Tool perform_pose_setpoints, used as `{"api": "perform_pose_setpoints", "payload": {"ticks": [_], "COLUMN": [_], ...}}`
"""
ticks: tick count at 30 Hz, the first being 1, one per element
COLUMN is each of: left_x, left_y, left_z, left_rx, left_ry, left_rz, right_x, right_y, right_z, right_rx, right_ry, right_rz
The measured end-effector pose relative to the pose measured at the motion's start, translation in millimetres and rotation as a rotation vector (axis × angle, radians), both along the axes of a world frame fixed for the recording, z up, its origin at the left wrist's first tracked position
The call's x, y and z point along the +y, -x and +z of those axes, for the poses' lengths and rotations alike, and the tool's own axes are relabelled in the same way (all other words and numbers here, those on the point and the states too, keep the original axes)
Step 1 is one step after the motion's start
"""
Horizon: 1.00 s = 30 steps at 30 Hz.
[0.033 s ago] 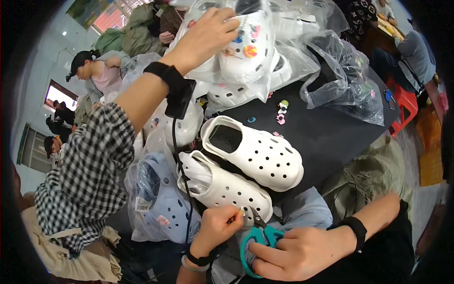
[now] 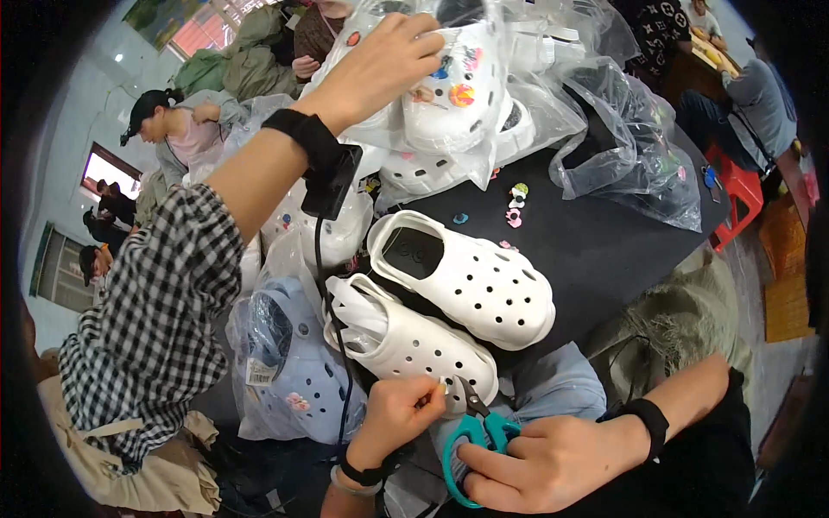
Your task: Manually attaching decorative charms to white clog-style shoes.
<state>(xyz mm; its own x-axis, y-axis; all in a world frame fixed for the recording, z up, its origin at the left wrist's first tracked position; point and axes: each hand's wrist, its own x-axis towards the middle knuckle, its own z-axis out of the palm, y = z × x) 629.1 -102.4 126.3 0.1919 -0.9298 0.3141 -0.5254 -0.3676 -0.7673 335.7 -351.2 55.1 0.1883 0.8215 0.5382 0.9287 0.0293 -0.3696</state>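
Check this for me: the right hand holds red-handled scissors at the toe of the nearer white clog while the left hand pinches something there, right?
Not quite. The head view shows that the scissors in the right hand have teal handles, not red. The rest stands: their blades point at the toe of the nearer white clog, and the left hand pinches something small right there.

Bright, even daylight, sharp centre, heavy fisheye bending, black vignetted rim.
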Motion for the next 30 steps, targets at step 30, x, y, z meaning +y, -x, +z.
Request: {"api": "perform_pose_setpoints", "payload": {"ticks": [30], "left_x": [88], "left_y": [68], "left_z": [26], "left_rx": [-0.235], "left_ry": [0.06], "left_rz": [0.221], "right_x": [17], "right_y": [-85], "right_z": [-12], "right_rx": [1.488], "right_ry": [0.084], "right_rz": [-0.176]}}
